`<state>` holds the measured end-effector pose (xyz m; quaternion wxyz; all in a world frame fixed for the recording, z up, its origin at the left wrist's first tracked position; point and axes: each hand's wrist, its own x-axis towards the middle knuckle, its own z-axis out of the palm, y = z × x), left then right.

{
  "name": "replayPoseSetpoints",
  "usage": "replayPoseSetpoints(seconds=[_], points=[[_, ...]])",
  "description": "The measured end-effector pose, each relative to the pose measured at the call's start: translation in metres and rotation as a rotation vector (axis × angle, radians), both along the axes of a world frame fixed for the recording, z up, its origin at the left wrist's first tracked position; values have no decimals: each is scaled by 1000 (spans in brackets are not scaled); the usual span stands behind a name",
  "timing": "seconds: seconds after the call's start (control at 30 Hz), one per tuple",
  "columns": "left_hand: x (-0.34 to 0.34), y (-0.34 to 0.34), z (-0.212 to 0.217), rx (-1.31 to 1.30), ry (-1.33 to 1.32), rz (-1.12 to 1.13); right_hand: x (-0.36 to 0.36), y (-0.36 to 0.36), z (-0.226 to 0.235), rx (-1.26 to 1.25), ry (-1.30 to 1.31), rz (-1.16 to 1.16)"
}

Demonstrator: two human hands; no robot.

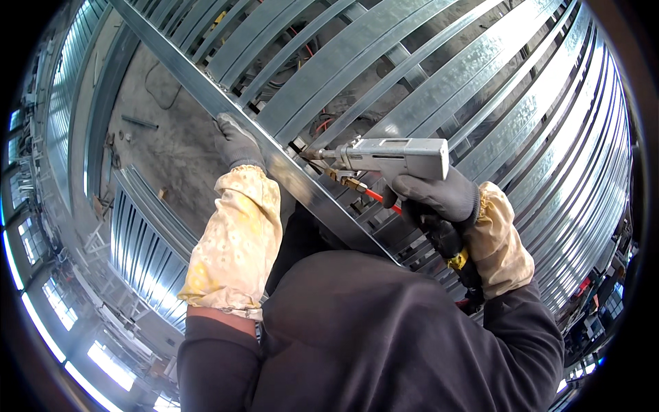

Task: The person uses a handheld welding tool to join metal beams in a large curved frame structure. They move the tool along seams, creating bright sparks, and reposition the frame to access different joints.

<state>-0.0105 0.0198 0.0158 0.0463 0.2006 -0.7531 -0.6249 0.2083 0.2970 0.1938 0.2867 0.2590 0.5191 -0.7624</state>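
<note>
My right hand (439, 196), in a dark grey glove, is closed round the black handle of a silver welding gun (398, 156). Brass fittings and an orange-red tube run beneath its body. The gun's tip points left and meets the long galvanized steel rail (302, 180) where a cross slat joins it. Farther up the same rail, my gloved left hand (239, 143) grips its outer edge; the fingertips are partly hidden. Pale cloth sleeves cover both forearms.
Parallel galvanized slats (329, 86) fill the far and right side, with gaps between them and cables below. At left lie a grey concrete floor (168, 130), a short loose metal bar (139, 122) and more stacked metal profiles (147, 240). My body is close to the rail.
</note>
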Motion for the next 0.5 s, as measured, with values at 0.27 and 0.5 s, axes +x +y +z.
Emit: replayPoseSetpoints(seconds=[0.27,0.5], points=[[-5,-12,-15,-26,33,-23,6,-5,-6,-3,26,-4],[-4,-8,-3,-39,4,-36,0,-1,0,16,-61,107]])
